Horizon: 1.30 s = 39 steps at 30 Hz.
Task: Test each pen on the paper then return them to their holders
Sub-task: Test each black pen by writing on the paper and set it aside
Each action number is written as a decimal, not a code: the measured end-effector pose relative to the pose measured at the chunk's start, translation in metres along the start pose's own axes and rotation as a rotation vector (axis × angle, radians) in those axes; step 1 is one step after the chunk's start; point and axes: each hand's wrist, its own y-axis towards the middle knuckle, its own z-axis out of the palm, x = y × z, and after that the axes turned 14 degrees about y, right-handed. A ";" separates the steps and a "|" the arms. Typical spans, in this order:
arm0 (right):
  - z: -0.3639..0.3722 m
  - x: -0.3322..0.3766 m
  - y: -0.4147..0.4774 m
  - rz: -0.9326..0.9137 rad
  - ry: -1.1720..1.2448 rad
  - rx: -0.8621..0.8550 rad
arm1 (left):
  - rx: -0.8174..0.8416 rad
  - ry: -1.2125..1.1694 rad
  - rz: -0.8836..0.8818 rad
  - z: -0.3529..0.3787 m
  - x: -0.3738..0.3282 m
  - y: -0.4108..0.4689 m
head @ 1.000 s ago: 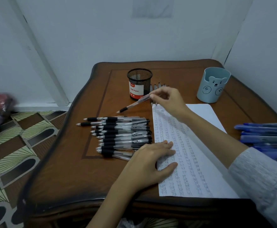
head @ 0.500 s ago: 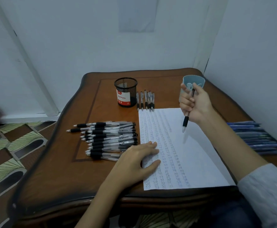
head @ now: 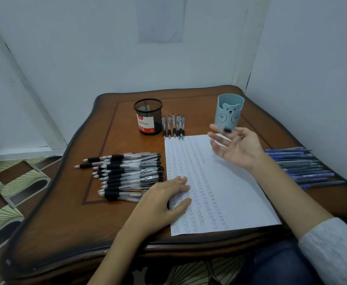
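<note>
Opened since a moment ago, the right hand spreads its fingers over the paper's far right corner; a dark blur there may be the pen. Left hand presses flat on its left edge. Scribbles fill the left half, yet black pens left and blue pens right lie loose; mesh holder and bear cup beyond look empty.

- The paper lies on the table, at its front edge.
- A pen pile lies just left of it, a pen row to its right.
- Behind it: mesh holder left, cup holder right, a few pens just right of the mesh holder.
</note>
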 end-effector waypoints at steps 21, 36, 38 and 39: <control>-0.011 -0.046 0.010 -0.526 -0.916 -0.191 | 0.006 -0.028 -0.015 0.000 0.001 0.000; -0.014 -0.051 0.007 -0.619 -1.115 -0.097 | -0.001 0.013 -0.010 0.002 0.000 -0.001; -0.015 -0.052 0.008 -0.626 -1.118 -0.093 | -0.004 0.011 -0.014 0.002 0.000 -0.001; -0.015 -0.052 0.008 -0.629 -1.119 -0.095 | -0.005 0.009 -0.016 0.003 0.000 -0.001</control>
